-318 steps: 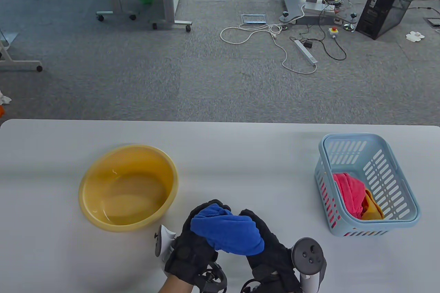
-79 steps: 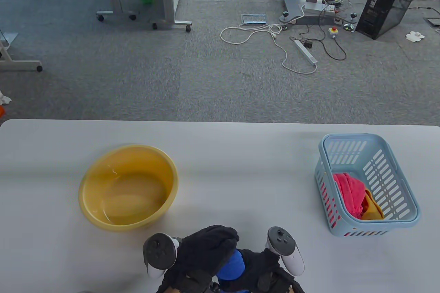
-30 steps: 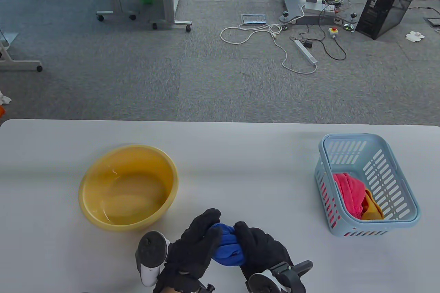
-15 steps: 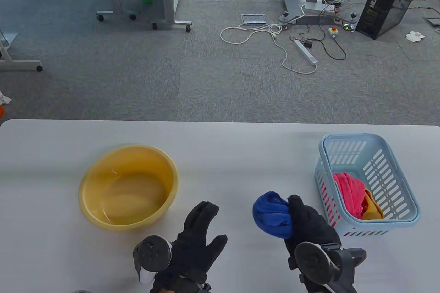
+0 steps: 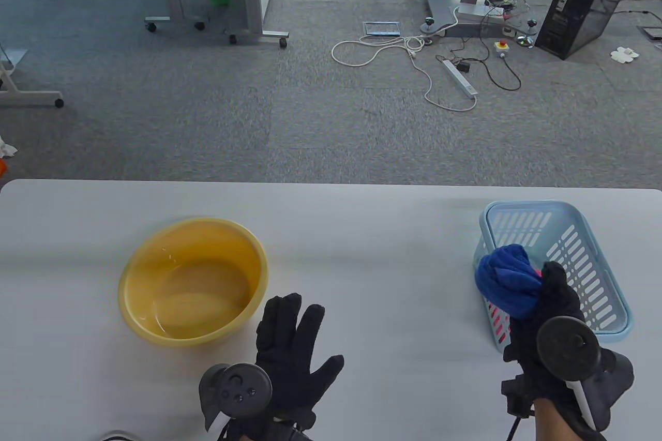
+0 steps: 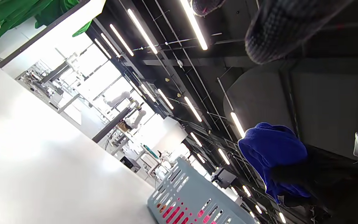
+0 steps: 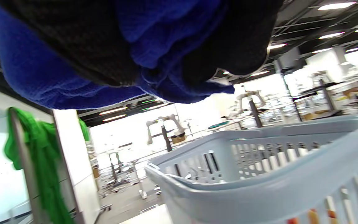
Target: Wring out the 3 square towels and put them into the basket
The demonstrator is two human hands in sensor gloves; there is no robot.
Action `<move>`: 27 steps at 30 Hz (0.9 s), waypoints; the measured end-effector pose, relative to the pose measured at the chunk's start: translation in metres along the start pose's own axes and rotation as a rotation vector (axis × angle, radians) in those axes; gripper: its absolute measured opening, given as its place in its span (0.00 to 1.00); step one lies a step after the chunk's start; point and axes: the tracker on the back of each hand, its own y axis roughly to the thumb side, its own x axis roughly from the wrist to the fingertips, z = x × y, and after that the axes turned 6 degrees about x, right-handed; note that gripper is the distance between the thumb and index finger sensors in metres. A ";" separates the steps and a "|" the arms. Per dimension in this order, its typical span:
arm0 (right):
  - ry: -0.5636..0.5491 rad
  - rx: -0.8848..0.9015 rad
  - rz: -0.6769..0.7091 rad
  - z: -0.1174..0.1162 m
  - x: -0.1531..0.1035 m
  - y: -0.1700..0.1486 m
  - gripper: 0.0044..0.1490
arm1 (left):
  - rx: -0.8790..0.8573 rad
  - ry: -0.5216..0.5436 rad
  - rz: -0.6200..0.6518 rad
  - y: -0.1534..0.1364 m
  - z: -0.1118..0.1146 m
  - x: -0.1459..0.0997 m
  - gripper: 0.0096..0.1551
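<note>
My right hand (image 5: 549, 301) grips a balled-up blue towel (image 5: 506, 278) and holds it in the air over the left rim of the light blue basket (image 5: 579, 244). In the right wrist view the blue towel (image 7: 57, 84) bulges out between my gloved fingers (image 7: 73, 53), above the basket (image 7: 259, 186). The left wrist view shows the blue towel (image 6: 269, 149) above the basket (image 6: 194, 202). Pink cloth shows through the basket's slots. My left hand (image 5: 289, 337) hovers over the table with fingers spread and holds nothing.
A yellow basin (image 5: 194, 280) holding a little water stands on the white table (image 5: 362, 255) at the left, just beyond my left hand. Past the table's far edge lies carpet with cables, table legs and a black computer case (image 5: 587, 1).
My right hand has carried the blue towel from the table's middle to the right, up over the basket's left rim. My left hand let go of it and has spread open.
</note>
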 end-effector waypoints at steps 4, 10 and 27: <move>0.011 0.046 -0.082 -0.012 0.008 -0.018 0.61 | 0.050 -0.009 -0.019 -0.005 0.003 0.001 0.50; 0.028 0.047 -0.192 -0.034 0.018 -0.041 0.63 | 0.055 -0.019 -0.059 -0.014 0.003 0.002 0.50; 0.117 -0.001 -0.300 -0.058 0.015 -0.065 0.70 | 0.051 -0.050 -0.093 -0.020 0.007 0.001 0.50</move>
